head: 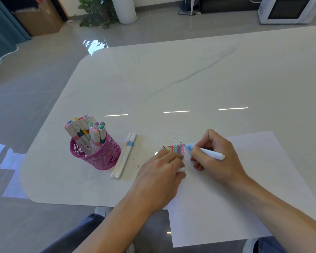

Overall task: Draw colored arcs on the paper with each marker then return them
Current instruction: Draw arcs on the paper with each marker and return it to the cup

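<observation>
A white sheet of paper (244,189) lies on the table's near right, overhanging the front edge. A row of several colored arcs (174,149) runs along its top left corner. My right hand (215,157) grips a light-blue marker (206,152), its tip touching the paper just right of the arcs. My left hand (161,172) rests on the paper's left edge with fingers curled round a white marker cap (181,169). A pink mesh cup (97,154) at the left holds several capped markers (86,132).
Two capped markers (125,155) lie side by side on the white table (153,79) between the cup and my left hand. Small ink specks dot the table above the arcs. The table's rounded front-left corner is near the cup. My knees show below the edge.
</observation>
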### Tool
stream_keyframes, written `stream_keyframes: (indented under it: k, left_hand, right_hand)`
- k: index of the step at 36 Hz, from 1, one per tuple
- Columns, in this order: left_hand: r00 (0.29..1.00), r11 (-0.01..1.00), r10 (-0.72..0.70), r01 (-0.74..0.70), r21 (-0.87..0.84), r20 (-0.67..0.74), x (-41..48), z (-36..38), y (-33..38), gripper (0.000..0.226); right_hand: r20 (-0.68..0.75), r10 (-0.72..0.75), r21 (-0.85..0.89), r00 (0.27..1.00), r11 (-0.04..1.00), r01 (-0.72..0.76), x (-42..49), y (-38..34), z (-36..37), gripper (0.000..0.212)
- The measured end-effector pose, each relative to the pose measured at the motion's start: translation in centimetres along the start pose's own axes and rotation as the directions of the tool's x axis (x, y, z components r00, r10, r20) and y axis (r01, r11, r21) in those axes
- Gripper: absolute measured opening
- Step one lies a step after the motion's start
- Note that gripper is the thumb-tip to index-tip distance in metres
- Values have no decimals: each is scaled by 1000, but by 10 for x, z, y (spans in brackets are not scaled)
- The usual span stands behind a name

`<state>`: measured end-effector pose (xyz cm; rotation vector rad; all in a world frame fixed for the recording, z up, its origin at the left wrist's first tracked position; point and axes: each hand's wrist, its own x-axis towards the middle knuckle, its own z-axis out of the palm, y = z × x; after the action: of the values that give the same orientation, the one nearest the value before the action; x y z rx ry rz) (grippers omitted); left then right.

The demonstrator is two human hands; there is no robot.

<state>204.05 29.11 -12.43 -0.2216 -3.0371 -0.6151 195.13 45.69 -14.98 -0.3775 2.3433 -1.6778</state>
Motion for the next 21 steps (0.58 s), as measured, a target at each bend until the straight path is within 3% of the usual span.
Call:
stream_keyframes:
  k: [8, 13, 21]
  left_hand:
    - [1000, 1000, 1, -1, 10, 3, 1, 0, 0, 17]
    - [1000, 1000, 3, -4, 14, 1, 1, 0, 0, 18]
    - [1000, 1000, 9, -9, 10, -7, -1, -1, 0, 19]
  right_hand:
    - [16, 14, 26, 1000, 1000, -15, 2, -1, 0, 15]
    - [14, 33, 62, 999, 998, -34, 2, -2, 0, 29]
    - [12, 22, 36, 1000, 999, -23, 1, -4, 0, 19]
